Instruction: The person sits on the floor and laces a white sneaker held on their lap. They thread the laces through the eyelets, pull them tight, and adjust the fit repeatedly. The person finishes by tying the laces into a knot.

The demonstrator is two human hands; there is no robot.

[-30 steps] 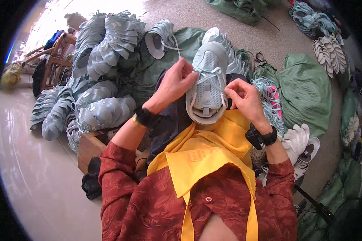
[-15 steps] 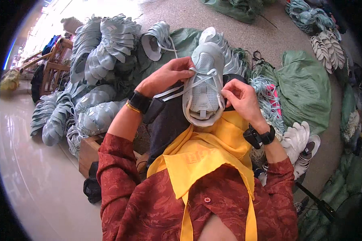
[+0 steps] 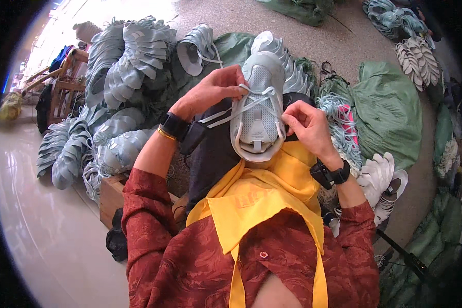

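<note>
A pale grey-blue shoe upper lies over my lap, its toe pointing away from me and its heel opening towards me. A thin, light shoelace crosses its front, with loose ends hanging off on the left. My left hand pinches the lace at the upper's left edge, thumb and forefinger together. On the opposite edge, the fingertips of my right hand close on the side of the upper beside the eyelets. Whether a lace end is also between those fingers is too small to tell.
Stacked grey-blue shoe uppers are heaped to the left, above a wooden box. One single upper lies beyond my left hand. A green sack and white uppers are on the right. A yellow apron covers my lap.
My left hand has shifted slightly up and left beside the lace crossing. My right hand keeps its place at the upper's right edge. The whole view has moved a little.
</note>
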